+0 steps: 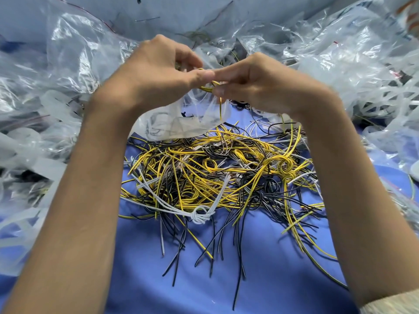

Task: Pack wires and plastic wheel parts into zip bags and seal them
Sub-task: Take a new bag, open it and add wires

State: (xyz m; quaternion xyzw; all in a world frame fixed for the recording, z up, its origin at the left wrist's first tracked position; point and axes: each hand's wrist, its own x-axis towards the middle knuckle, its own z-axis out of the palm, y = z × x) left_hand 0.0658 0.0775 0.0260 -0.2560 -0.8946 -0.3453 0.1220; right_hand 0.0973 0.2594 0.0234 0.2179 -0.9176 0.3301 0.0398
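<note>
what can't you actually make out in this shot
Head view: the mouth of the zip bag, behind the left hand and right hand.
Head view: one end of the yellow wire, covered by the right hand.
Head view: contents of the bag heaps, lost in glare and crumpled film.
Head view: orange thing, cut off by the top right corner.

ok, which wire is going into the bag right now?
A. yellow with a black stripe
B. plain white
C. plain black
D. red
A: the wire pinched by the right hand is yellow with a black stripe, and its end hangs down inside the clear zip bag that the left hand holds up.
</note>
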